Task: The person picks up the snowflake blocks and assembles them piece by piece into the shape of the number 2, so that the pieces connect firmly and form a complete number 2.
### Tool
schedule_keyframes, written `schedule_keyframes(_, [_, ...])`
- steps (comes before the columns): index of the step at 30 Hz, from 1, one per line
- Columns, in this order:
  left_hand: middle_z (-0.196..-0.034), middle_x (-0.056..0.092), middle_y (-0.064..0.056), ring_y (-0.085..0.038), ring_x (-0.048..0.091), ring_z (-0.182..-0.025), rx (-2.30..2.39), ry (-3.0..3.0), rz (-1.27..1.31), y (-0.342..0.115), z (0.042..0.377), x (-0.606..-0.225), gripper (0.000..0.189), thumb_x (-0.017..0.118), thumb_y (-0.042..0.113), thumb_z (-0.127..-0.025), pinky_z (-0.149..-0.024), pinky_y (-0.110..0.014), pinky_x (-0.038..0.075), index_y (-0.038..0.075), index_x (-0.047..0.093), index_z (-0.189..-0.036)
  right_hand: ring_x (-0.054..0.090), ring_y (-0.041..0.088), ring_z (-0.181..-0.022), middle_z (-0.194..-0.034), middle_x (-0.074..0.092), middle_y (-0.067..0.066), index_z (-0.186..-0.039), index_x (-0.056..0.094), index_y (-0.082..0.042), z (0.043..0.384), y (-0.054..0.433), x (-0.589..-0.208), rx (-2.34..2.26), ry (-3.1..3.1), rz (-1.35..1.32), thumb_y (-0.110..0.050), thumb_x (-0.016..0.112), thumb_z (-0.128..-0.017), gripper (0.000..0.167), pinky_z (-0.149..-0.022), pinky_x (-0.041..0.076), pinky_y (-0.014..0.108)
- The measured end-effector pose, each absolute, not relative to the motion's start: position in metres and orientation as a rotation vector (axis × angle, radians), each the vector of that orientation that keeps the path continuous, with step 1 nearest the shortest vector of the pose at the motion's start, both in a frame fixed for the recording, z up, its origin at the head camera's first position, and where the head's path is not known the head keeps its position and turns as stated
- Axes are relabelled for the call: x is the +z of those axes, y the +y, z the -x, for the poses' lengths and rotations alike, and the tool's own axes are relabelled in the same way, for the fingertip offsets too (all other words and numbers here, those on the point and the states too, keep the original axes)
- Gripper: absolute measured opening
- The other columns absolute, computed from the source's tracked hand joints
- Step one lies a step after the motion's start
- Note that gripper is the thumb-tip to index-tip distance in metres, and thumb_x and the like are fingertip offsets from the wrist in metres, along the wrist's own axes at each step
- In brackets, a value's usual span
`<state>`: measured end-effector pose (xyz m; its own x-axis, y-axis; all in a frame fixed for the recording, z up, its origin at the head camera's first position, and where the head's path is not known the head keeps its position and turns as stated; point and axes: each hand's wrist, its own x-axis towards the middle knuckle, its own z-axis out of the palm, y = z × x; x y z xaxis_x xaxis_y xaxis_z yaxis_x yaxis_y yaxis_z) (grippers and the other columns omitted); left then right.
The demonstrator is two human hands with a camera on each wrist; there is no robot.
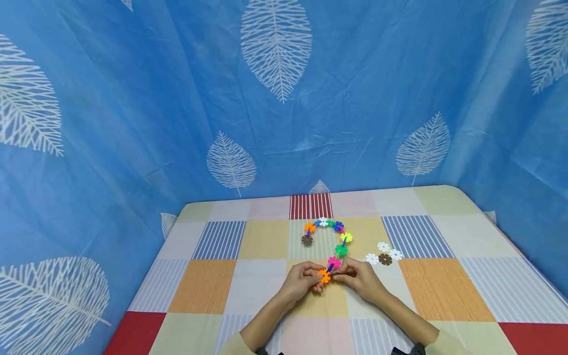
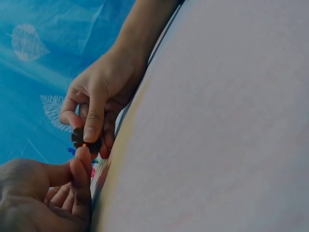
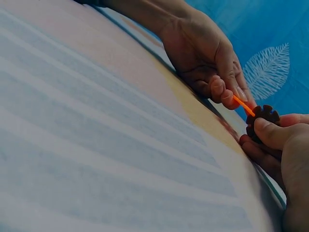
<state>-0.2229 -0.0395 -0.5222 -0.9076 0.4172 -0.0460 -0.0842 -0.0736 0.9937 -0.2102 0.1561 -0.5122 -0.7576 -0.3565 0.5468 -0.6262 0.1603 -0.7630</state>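
A curved chain of notched, flower-shaped plastic discs lies on the patchwork cloth, with a green disc [image 1: 341,250] and a pink disc [image 1: 334,263] on its near stretch. At the chain's near end is an orange disc [image 1: 325,276], pinched between the thumb and fingers of my left hand [image 1: 302,281]. My right hand [image 1: 360,279] faces it from the other side. In the right wrist view, its thumb presses a dark brown disc [image 3: 257,110] against the fingers. That brown disc meets the edge of the orange disc [image 3: 244,105]; how deep their slots engage is hidden.
Right of the chain lie a loose brown disc [image 1: 385,259] and several white discs [image 1: 383,246]. The chain's far end curls left to another brown disc [image 1: 307,240]. Blue curtains [image 1: 355,148] with white leaf prints surround the table's back and sides.
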Motion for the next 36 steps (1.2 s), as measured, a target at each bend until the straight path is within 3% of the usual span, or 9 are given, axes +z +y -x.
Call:
schedule_keyframes(10, [-0.067,0.061,-0.010,-0.012,0.058,-0.051,2.027,1.895,-0.346,-0.041,0.226,-0.522,0.020,0.054,-0.009,-0.087,-0.053,-0.023,0.052,-0.010,0.059,-0.106,0.068,0.026,-0.072,-0.078,0.068,0.013,-0.075,0.057,0.000,0.214,0.151,-0.526,1.533,-2.195,-0.878,0.013,0.070,-0.071,0.019,-0.064,0.054,0.025])
schedule_keyframes(17, [-0.068,0.063,-0.017,-0.011,0.057,-0.050,2.016,1.993,-0.330,-0.043,0.228,-0.524,0.020,0.056,-0.004,-0.087,-0.051,-0.023,0.052,-0.008,0.062,-0.106,0.066,0.012,-0.071,-0.082,0.069,0.001,-0.085,0.064,-0.011,0.226,0.169,-0.543,1.442,-2.236,-0.827,-0.003,0.073,-0.076,0.014,-0.063,0.053,0.020])
schedule_keyframes(24, [-0.074,0.061,-0.031,-0.012,0.057,-0.052,1.976,2.077,-0.368,-0.051,0.222,-0.501,0.022,0.053,-0.009,-0.087,-0.053,-0.026,0.053,-0.014,0.058,-0.107,0.049,0.001,-0.057,-0.070,0.058,-0.010,-0.093,0.071,-0.008,0.241,0.220,-0.542,1.122,-2.259,-0.598,-0.002,0.078,-0.068,0.026,-0.050,0.040,0.011])
schedule_keyframes(29, [-0.074,0.061,-0.029,-0.011,0.058,-0.054,1.941,2.082,-0.387,-0.052,0.220,-0.491,0.022,0.053,-0.009,-0.087,-0.054,-0.026,0.054,-0.014,0.058,-0.108,0.033,0.003,-0.060,-0.068,0.043,-0.012,-0.098,0.072,-0.007,0.243,0.247,-0.539,0.820,-2.399,-0.541,-0.015,0.080,-0.069,0.031,-0.049,0.030,0.018])
schedule_keyframes(32, [-0.074,0.062,-0.027,-0.011,0.057,-0.053,1.937,2.077,-0.384,-0.052,0.221,-0.492,0.022,0.054,-0.009,-0.087,-0.054,-0.025,0.053,-0.014,0.058,-0.108,0.033,0.006,-0.064,-0.069,0.043,-0.011,-0.092,0.074,-0.009,0.241,0.249,-0.537,0.698,-2.470,-0.484,-0.024,0.080,-0.070,0.028,-0.051,0.030,0.022])
schedule_keyframes(36, [-0.074,0.062,-0.026,-0.011,0.057,-0.053,1.936,2.071,-0.379,-0.052,0.220,-0.492,0.022,0.054,-0.008,-0.087,-0.054,-0.026,0.054,-0.014,0.058,-0.109,0.039,0.009,-0.068,-0.073,0.049,-0.007,-0.086,0.070,-0.010,0.240,0.248,-0.536,0.685,-2.477,-0.438,-0.025,0.081,-0.068,0.026,-0.054,0.035,0.026])
